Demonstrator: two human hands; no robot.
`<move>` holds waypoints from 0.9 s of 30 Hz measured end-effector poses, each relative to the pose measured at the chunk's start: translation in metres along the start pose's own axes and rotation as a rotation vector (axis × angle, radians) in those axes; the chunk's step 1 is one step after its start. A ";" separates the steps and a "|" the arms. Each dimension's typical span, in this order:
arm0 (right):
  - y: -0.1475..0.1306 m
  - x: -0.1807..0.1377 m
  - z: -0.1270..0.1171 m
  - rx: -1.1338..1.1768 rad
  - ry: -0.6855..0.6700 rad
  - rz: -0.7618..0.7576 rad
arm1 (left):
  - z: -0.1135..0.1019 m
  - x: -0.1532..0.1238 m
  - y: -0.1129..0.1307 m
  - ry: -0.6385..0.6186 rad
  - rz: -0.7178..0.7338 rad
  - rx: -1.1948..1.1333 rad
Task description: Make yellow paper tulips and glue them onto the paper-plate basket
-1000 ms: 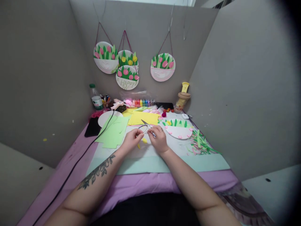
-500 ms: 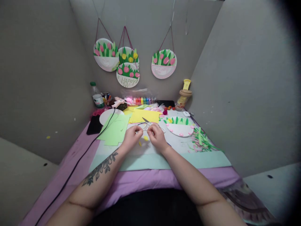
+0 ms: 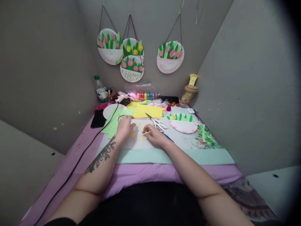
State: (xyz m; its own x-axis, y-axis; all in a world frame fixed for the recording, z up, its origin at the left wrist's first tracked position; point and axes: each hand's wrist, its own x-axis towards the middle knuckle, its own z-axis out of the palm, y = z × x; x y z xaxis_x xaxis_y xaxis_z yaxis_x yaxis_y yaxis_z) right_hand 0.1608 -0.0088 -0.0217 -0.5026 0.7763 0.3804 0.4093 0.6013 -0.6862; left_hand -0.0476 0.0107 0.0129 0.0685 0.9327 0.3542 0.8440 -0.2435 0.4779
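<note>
My left hand (image 3: 126, 127) is at the edge of the green paper, its fingers curled at a dark-rimmed ring (image 3: 120, 118) that looks like a roll of tape. Part of that ring is hidden behind the fingers. To the right, my right hand (image 3: 153, 135) hovers low over the white work surface, thumb and fingers apart. Beneath and beside its fingertips lie small yellow paper scraps (image 3: 132, 135). White-handled scissors (image 3: 160, 124) rest just beyond the right hand, blades pointing away to the left. A blue pen-like stick (image 3: 169, 137) lies beside my right wrist.
A half-plate basket with paper leaves (image 3: 184, 126) lies right, beside shredded paper strips (image 3: 207, 138). Yellow sheets (image 3: 148, 111), a glue gun (image 3: 121, 96) with its cord, a phone (image 3: 98, 119), a bottle (image 3: 101, 92) and a cup (image 3: 188, 94) surround the work area.
My hands have separated from a close pinch. The left has moved left along with the ring; the right has opened and dropped slightly. The scissors now show more fully.
</note>
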 end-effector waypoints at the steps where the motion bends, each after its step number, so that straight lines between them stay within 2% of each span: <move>1: -0.001 0.000 0.002 -0.002 -0.054 -0.022 | 0.002 -0.003 0.004 -0.038 0.030 0.005; 5: -0.003 0.002 0.007 -0.033 -0.145 -0.076 | 0.005 -0.006 0.012 -0.103 0.063 -0.019; 13: 0.000 0.003 0.009 -0.021 -0.162 -0.050 | 0.005 0.000 0.005 -0.115 0.033 -0.153; 15: 0.002 0.003 0.006 0.047 -0.107 0.005 | 0.005 0.000 0.008 -0.137 0.019 -0.210; 20: 0.009 0.007 0.001 0.211 0.235 0.104 | 0.007 -0.007 0.023 -0.252 0.026 -0.335; 23: 0.009 0.008 0.002 0.241 0.290 0.099 | 0.015 -0.013 0.030 -0.306 0.047 -0.385; 27: 0.005 0.009 0.003 0.286 0.301 0.098 | 0.025 -0.018 0.031 -0.294 0.029 -0.396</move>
State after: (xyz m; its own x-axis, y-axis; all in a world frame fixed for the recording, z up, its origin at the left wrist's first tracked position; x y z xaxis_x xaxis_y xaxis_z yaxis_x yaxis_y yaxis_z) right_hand 0.1562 0.0005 -0.0239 -0.2097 0.8732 0.4399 0.1953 0.4782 -0.8563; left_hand -0.0093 -0.0067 0.0013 0.2841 0.9458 0.1573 0.5763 -0.2996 0.7603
